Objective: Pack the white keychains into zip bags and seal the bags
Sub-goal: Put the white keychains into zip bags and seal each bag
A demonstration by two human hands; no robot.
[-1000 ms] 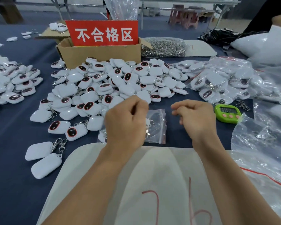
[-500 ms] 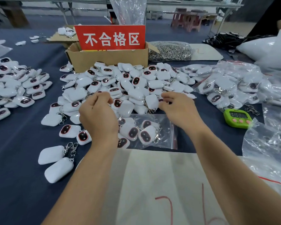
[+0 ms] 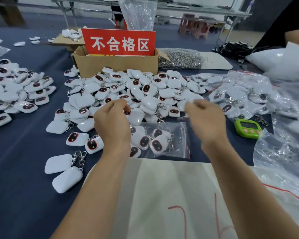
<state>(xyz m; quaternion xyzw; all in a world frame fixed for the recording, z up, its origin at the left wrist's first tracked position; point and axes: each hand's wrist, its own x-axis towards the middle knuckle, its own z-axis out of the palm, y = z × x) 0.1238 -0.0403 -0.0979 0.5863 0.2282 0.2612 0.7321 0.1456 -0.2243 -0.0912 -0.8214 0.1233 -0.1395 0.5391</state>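
The zip bag [image 3: 179,135] lay flat on the blue cloth [image 3: 24,152], holding several keychains [image 3: 156,144]. Left hand [image 3: 110,125] and right hand [image 3: 207,121] hung above, fingertips bunched; contents indiscernible, right blurred. Filling judged underway; next, draw from the heap [image 3: 145,90] beyond.

Bare cloth [image 3: 24,169] near left; keychain pile [image 3: 141,90] ahead, timer [image 3: 248,128] right.
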